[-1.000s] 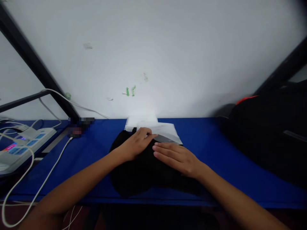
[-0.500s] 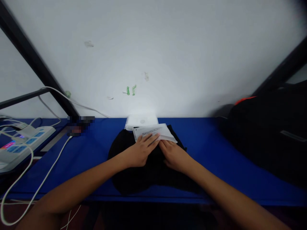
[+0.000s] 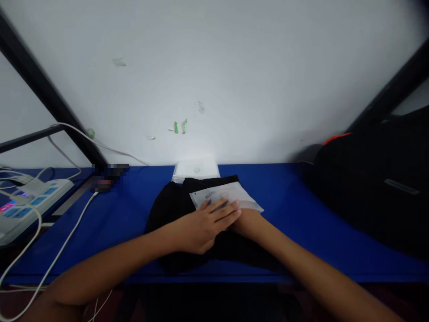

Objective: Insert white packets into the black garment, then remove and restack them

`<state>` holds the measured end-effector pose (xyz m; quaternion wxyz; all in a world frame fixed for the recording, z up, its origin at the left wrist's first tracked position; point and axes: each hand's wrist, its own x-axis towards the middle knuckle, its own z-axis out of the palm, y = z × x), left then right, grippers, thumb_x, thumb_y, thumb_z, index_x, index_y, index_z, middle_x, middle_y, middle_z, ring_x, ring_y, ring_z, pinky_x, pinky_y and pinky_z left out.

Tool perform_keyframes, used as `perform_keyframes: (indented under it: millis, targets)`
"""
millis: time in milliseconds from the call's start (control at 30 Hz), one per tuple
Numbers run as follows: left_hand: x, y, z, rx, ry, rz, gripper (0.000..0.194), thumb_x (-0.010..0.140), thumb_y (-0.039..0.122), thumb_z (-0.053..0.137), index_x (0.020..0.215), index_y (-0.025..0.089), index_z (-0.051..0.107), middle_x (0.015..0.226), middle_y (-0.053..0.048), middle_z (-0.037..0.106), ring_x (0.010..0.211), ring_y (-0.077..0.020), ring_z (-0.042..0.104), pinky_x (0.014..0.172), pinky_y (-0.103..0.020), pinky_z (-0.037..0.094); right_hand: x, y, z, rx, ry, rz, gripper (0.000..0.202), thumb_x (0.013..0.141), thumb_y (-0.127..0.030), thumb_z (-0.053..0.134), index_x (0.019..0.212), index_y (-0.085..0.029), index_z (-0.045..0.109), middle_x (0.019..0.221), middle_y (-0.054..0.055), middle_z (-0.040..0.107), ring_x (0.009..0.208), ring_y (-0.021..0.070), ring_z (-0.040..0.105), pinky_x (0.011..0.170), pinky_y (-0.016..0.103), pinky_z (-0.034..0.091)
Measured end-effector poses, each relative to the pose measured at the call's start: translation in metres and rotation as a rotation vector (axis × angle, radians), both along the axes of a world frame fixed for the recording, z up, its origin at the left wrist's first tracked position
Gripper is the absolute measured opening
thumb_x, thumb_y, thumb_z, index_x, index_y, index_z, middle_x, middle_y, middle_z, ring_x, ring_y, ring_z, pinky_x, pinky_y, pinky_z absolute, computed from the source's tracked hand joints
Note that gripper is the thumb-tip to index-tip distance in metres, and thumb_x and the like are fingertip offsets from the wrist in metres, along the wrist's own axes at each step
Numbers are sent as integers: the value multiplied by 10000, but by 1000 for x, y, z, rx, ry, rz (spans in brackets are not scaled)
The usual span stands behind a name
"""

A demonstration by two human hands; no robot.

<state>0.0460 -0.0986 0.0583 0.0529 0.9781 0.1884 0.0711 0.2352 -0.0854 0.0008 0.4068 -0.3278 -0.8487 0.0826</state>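
A frosted white plastic bag (image 3: 250, 205) with dark printed letters rests over a black cloth item (image 3: 167, 205) on the blue table. My left hand (image 3: 206, 226) lies across the bag's front, fingers stretched out and pressed flat on it. My right hand (image 3: 246, 222) reaches in at the bag's near edge. Its fingers are hidden by the bag and my left hand, and whether they grip anything does not show. Just behind the black cloth lies a stack of white plastic bags (image 3: 196, 170).
On the left stands a power strip (image 3: 36, 203) with plugged-in white cables (image 3: 69, 241). A big black bag (image 3: 368, 188) with an orange edge occupies the right side. The blue table (image 3: 284, 192) meets a white wall (image 3: 251, 89) at the back; dark frame bars rise on both sides.
The plastic bag has come nearer and shifted right over the cloth. My right hand's fingers have gone out of sight beneath it, and my left hand has slid right along the bag.
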Motion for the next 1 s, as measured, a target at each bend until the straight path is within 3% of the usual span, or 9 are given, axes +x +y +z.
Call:
perform_keyframes:
  millis: [100, 233, 333, 500, 567, 667, 733, 867, 1000]
  targets:
    - [-11, 14, 9, 14, -61, -65, 849, 748, 52, 518, 1520, 150, 179, 1591, -179, 195, 1464, -313, 213, 1168, -495, 287, 21, 10, 19, -77, -222, 56, 207, 702, -107, 615, 847, -180, 744, 872, 48, 758, 874, 194, 697, 736, 221, 567]
    - [-21, 24, 8, 28, -272, -85, 464, 810, 28, 466, 1253, 153, 523, 1243, -133, 612, 1196, -222, 546, 1041, -403, 460, 37, 11, 39, -239, -448, 62, 424, 671, -176, 694, 1094, -185, 671, 1005, 80, 737, 894, 247, 685, 770, 347, 571]
    - [-20, 23, 1, 74, -371, -101, 250, 847, 62, 478, 1045, 159, 598, 1018, -91, 667, 987, -191, 613, 911, -365, 527, 35, 9, 43, -235, -416, 65, 455, 724, -169, 648, 1178, -186, 620, 1127, 97, 702, 977, 248, 666, 827, 364, 548]
    - [-18, 18, -4, 240, -414, -120, 145, 911, 105, 475, 927, 157, 610, 871, -61, 679, 825, -172, 620, 751, -317, 526, 32, 11, 40, -219, -506, 8, 230, 800, -131, 517, 987, -151, 648, 943, 110, 724, 836, 233, 680, 722, 352, 547]
    - [-18, 18, -5, 310, -465, -83, 180, 910, 77, 451, 901, 154, 613, 817, -51, 675, 772, -163, 616, 696, -300, 513, 33, 9, 43, -131, -455, 70, 244, 798, -173, 522, 1013, -134, 632, 943, 135, 711, 847, 252, 671, 729, 387, 552]
    - [-20, 20, -4, 353, -573, 17, 180, 906, 88, 456, 886, 156, 622, 786, -50, 664, 718, -152, 604, 651, -290, 502, 31, 1, 50, 192, -215, 241, 460, 822, -224, 536, 1272, -132, 513, 1126, 164, 665, 1051, 272, 625, 846, 445, 540]
    - [-20, 19, -4, 347, -620, 57, 170, 908, 102, 470, 880, 159, 627, 783, -50, 662, 701, -149, 596, 640, -290, 500, 25, -5, 54, 398, -97, 251, 536, 846, -219, 575, 1360, -147, 441, 1175, 157, 656, 1112, 258, 603, 883, 439, 531]
    - [-16, 14, -6, 333, -601, 35, 200, 911, 109, 461, 782, 160, 605, 752, -54, 653, 690, -154, 588, 647, -302, 510, 8, -12, 50, 611, -109, 172, 365, 853, -143, 633, 1212, -160, 571, 999, 87, 729, 972, 208, 650, 881, 394, 534]
    - [-13, 10, -10, 308, -589, 35, 231, 915, 91, 438, 761, 163, 595, 738, -46, 644, 667, -143, 581, 647, -288, 516, 0, -15, 44, 659, -120, 116, 165, 890, -100, 565, 1014, -183, 637, 901, 49, 739, 853, 179, 645, 841, 373, 538]
